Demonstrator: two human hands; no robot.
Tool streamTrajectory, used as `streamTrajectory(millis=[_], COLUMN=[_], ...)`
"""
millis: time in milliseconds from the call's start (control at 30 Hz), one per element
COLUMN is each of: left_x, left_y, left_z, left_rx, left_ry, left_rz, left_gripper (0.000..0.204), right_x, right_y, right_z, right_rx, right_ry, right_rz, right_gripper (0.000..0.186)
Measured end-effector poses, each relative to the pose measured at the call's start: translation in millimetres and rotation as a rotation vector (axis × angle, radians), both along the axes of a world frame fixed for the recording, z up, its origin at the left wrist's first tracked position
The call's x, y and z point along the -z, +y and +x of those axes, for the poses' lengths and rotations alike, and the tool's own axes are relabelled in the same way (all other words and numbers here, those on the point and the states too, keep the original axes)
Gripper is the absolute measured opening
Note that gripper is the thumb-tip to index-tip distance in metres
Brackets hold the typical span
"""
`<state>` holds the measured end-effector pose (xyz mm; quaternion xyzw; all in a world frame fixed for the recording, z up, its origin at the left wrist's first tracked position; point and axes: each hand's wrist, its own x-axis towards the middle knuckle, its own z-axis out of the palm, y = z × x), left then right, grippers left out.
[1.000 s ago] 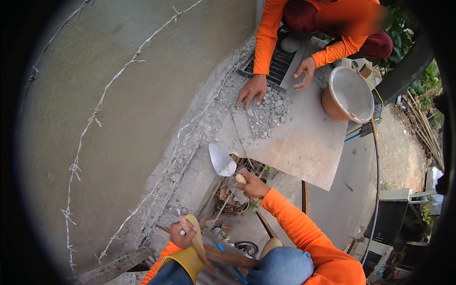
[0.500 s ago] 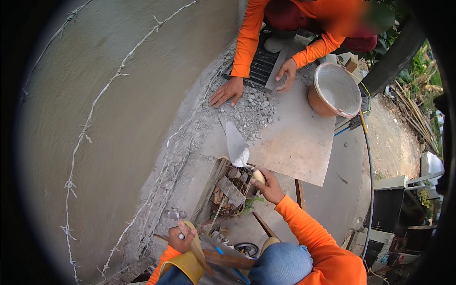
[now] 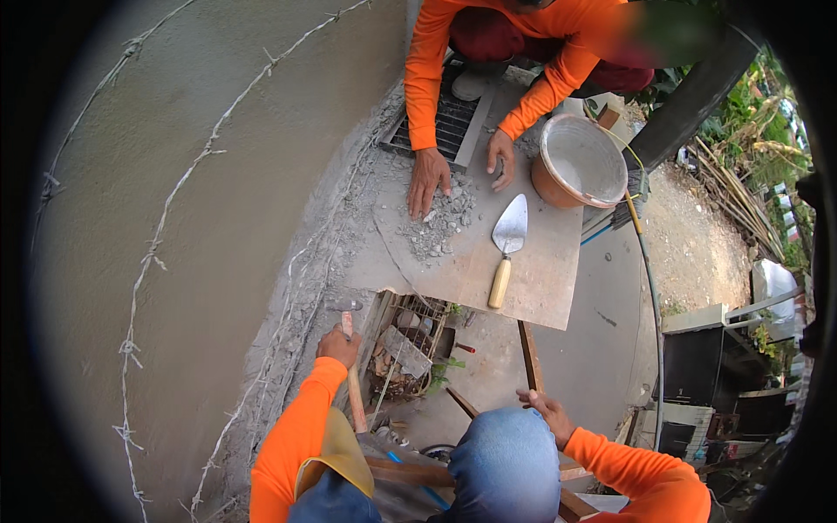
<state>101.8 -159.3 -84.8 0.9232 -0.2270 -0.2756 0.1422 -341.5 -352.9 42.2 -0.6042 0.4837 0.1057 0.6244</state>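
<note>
Our left hand (image 3: 338, 346) has its fingers clamped around the hammer (image 3: 357, 399), near and left of the trowel (image 3: 506, 244); our right hand (image 3: 551, 418) looks empty, fingers loosely apart. A slack grip could drop the hammer into the opening (image 3: 377, 336) on its right; if we knocked the board (image 3: 539, 283), the trowel on it could slide off the near edge.

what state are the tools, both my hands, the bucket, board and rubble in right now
Hammer: gripped in the left hand
Right hand: partly open, no tool in it
Trowel: lying unheld on the board
Bucket: upright, open-topped, grey-coated inside
Board: flat, partly strewn with rubble
Rubble: loose, touched by a co-worker's hand
</note>
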Motion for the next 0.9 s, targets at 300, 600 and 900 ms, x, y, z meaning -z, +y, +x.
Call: streamTrajectory(millis=[300, 600, 900], left_x=[47, 56, 73], left_y=[2, 18, 26], left_z=[25, 7, 8], left_rx=[-0.03, -0.024, -0.031], left_ry=[-0.056, -0.332, -0.446], left_rz=[0.09, -0.172, -0.242], left_gripper=[0.057, 0.053, 0.044], right_x=[-68, -65, -118], right_y=[144, 146, 165], right_z=[-131, -144, -154], right_rx=[0.813, 0.715, 0.623], right_ry=[0.217, 0.204, 0.284], right_rz=[0.518, 0.361, 0.312], right_gripper=[0.058, 0.057, 0.056])
